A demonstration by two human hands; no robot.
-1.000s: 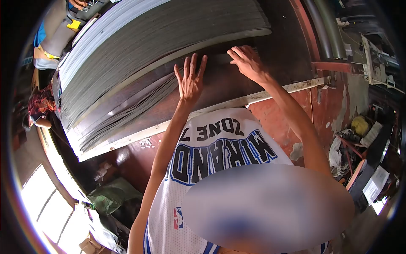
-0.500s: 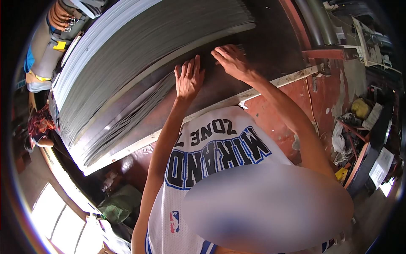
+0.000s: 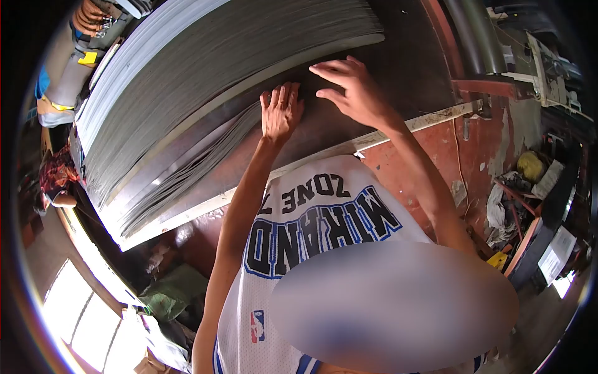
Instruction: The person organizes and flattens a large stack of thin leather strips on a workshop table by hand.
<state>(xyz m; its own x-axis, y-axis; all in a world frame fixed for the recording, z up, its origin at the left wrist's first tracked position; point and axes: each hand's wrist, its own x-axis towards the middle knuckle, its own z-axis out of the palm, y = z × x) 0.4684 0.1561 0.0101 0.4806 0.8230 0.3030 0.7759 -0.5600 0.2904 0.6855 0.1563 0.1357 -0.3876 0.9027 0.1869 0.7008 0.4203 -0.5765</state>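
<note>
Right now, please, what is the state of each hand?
Left hand: by the gray sheets; grip cannot be told.
Right hand: open, nothing seen in it.

Left hand [image 3: 281,116] was at the end of a thin, fanned stack of grey sheets [image 3: 215,149]; right hand [image 3: 356,91], fingers apart, above dark smooth tabletop [image 3: 414,68].

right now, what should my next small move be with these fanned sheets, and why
Probably lower the right hand to the tabletop beside the left hand and help square the ends: the left is at the narrow end of the loosely fanned grey sheets, while the right looks empty, its fingers apart.
</note>
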